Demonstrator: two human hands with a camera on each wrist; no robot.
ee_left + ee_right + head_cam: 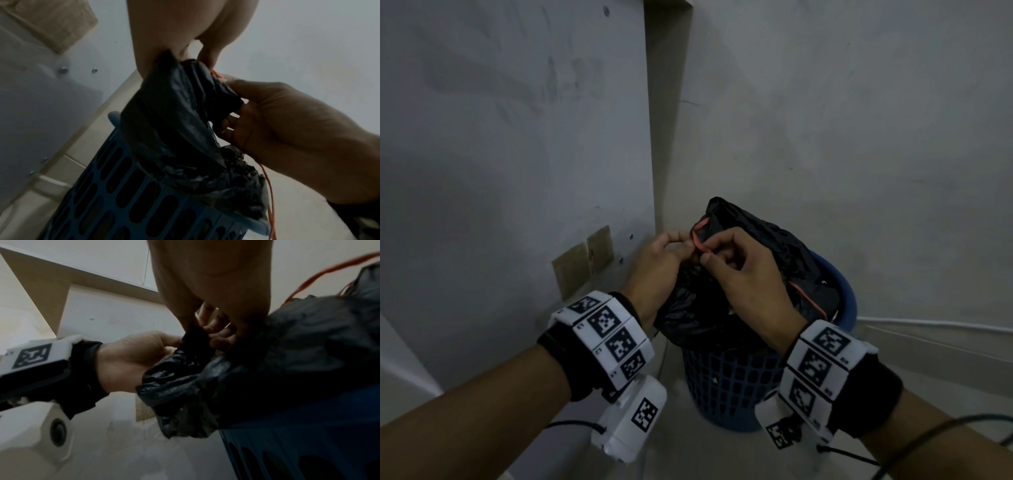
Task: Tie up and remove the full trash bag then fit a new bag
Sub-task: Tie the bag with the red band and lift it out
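A black trash bag (760, 253) fills a blue slotted bin (732, 383) in the corner. Its top is gathered, with a red drawstring (697, 236) looping out near the gathered neck. My left hand (664, 260) grips the bunched bag neck and pinches the drawstring. My right hand (739, 274) pinches the same red loop from the right, fingers curled. In the left wrist view the bag (174, 113) rises from the bin (127, 203) between both hands, and the drawstring (267, 186) hangs down the right side. In the right wrist view the bag (277, 353) bulges over the bin (298, 443).
The bin stands tight in a corner between a white cabinet panel (517, 154) on the left and a grey wall (859, 137) behind. A cable (928, 322) runs along the wall at the right. Pale floor (688, 452) lies in front.
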